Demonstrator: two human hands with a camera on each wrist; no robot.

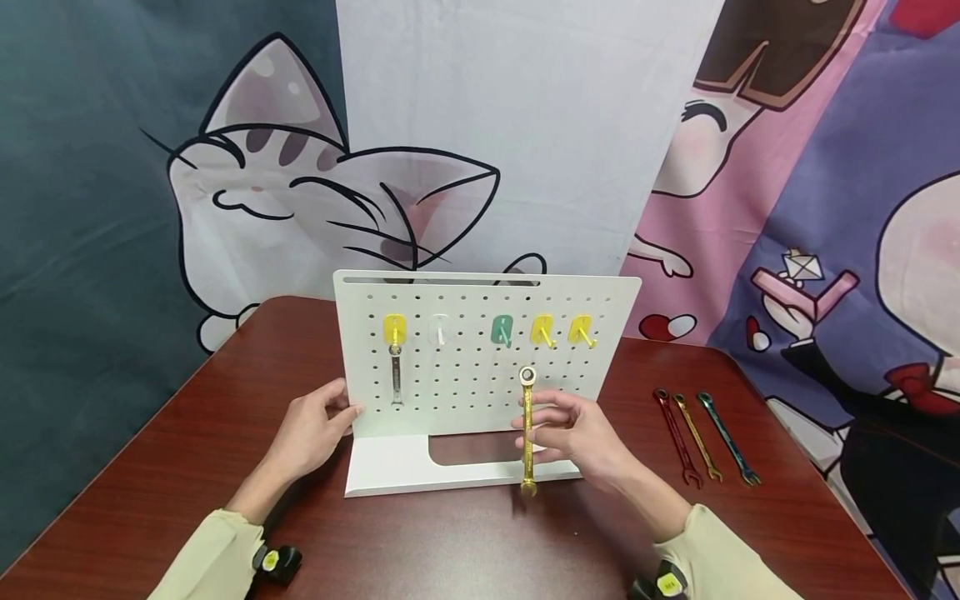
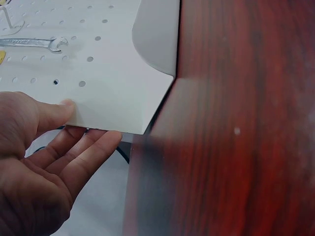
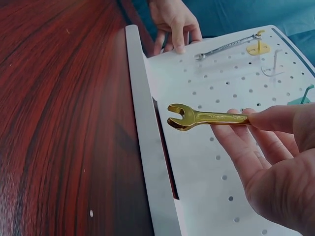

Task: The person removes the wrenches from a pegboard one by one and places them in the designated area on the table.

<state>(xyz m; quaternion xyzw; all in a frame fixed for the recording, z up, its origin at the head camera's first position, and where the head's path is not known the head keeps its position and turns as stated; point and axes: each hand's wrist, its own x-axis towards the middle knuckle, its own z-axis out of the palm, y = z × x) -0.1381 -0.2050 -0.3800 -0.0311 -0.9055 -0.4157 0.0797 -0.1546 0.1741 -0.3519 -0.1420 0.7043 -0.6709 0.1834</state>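
Observation:
A white pegboard stand [image 1: 465,367] stands upright on the table. My left hand [image 1: 311,425] pinches its left edge, thumb on the front and fingers behind, as the left wrist view shows. In front of the board my right hand [image 1: 573,433] holds a gold combination wrench [image 1: 528,433] between thumb and fingers, ring end up and open end down. The wrench's open jaw shows clearly in the right wrist view, apart from the board. A silver wrench [image 1: 396,375] hangs by its ring from the leftmost yellow hook [image 1: 394,328].
Further right on the board are a clear hook [image 1: 440,332], a green hook [image 1: 502,330] and two yellow hooks [image 1: 543,331]. On the table at right lie a red wrench [image 1: 677,437], a smaller gold wrench [image 1: 697,437] and a blue-green wrench [image 1: 728,437]. Printed cloth hangs behind.

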